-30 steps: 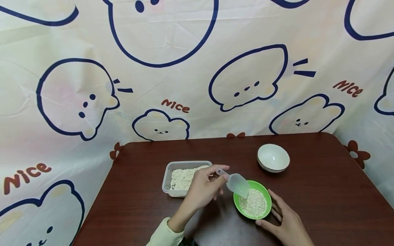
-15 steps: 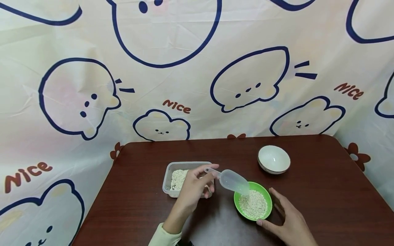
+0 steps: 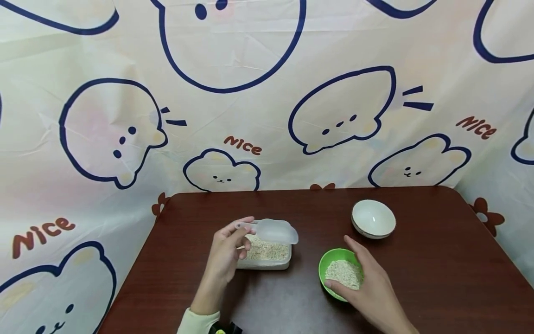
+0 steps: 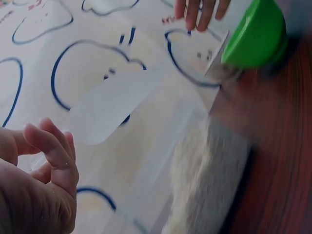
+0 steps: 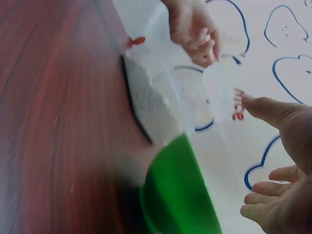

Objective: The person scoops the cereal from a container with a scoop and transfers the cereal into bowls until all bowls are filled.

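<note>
Between thumb and fingers, my left hand (image 3: 223,255) pinches the handle of a translucent plastic scoop (image 3: 277,231). The scoop, which looks empty, overlaps the back of a clear rectangular tub (image 3: 263,265) holding pale oat flakes (image 3: 267,251). To the right stands a small green bowl (image 3: 328,256) with more flakes (image 3: 343,272) in it. My right hand (image 3: 371,285) hovers at the bowl's right side, thumb and fingers spread. In the right wrist view, a gap shows between that hand (image 5: 287,161) and the green bowl (image 5: 180,190).
A white bowl (image 3: 373,217) stands farther back, behind the green bowl. The dark brown wooden table (image 3: 438,260) ends at a curtain (image 3: 275,116) printed with cartoon figures. A dark band (image 3: 225,328) sits at the left wrist.
My left hand has drawn the scoop left, from over the green bowl to over the tub, and levelled it. My right hand has lifted off the bowl's rim and shifted left over its edge.
</note>
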Demonstrator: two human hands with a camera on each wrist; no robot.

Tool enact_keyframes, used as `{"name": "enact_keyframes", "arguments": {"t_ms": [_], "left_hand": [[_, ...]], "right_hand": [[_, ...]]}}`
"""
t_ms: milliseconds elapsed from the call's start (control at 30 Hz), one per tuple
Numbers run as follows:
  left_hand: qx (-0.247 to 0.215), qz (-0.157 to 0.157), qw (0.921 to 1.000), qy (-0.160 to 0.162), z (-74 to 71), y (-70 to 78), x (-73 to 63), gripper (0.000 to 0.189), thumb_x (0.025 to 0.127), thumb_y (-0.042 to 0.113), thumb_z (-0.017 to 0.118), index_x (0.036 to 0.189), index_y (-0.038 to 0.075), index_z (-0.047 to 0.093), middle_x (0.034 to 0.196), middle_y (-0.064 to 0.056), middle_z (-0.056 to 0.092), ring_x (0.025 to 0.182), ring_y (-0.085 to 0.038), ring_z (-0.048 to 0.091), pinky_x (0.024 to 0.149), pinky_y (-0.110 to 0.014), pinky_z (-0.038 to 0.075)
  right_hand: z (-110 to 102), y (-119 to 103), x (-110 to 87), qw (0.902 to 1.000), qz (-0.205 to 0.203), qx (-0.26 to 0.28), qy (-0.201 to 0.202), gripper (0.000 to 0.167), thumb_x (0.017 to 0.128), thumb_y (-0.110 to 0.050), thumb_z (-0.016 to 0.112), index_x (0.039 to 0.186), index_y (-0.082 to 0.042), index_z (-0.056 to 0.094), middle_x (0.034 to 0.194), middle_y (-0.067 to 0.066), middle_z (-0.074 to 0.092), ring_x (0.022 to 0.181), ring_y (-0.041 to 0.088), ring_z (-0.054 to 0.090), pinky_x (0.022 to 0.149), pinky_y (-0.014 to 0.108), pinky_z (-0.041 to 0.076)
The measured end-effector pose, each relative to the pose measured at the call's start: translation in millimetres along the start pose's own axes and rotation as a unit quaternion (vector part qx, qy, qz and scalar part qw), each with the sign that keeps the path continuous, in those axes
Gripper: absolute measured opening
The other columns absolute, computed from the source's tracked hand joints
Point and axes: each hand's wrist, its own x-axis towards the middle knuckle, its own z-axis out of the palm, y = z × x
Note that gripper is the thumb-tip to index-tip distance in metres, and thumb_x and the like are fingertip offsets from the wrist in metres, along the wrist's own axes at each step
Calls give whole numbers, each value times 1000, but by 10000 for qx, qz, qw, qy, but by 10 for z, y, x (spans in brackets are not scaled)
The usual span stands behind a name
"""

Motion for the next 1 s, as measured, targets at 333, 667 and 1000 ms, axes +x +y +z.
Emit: {"name": "enact_keyframes", "arguments": {"t_ms": [333, 667, 1000], "left_hand": [[640, 366, 9950, 671, -440, 68, 61, 29, 105, 6, 62, 133, 1, 69, 86, 0, 75, 56, -7, 56, 46, -18, 41], [1960, 495, 9753, 890, -615, 196, 71, 30, 106, 9, 64, 134, 4, 70, 92, -5, 75, 60, -13, 61, 48, -23, 47], [2878, 516, 9522, 881, -685, 269, 111, 32, 106, 17, 68, 136, 9, 71, 87, -4, 74, 57, -13, 61, 48, -27, 51]], "right_hand": [[352, -302, 183, 9948, 305, 416, -883, 103, 79, -42, 97, 163, -17, 43, 165, 9, 51, 148, 36, 54, 115, 60, 50], [735, -389, 261, 9893, 413, 754, -1180, 103, 79, -41, 97, 162, -12, 44, 164, 8, 51, 149, 33, 53, 118, 57, 48], [983, -414, 313, 9893, 234, 1012, -1029, 102, 83, -30, 95, 163, -3, 39, 165, 13, 47, 150, 32, 51, 119, 51, 48]]}}
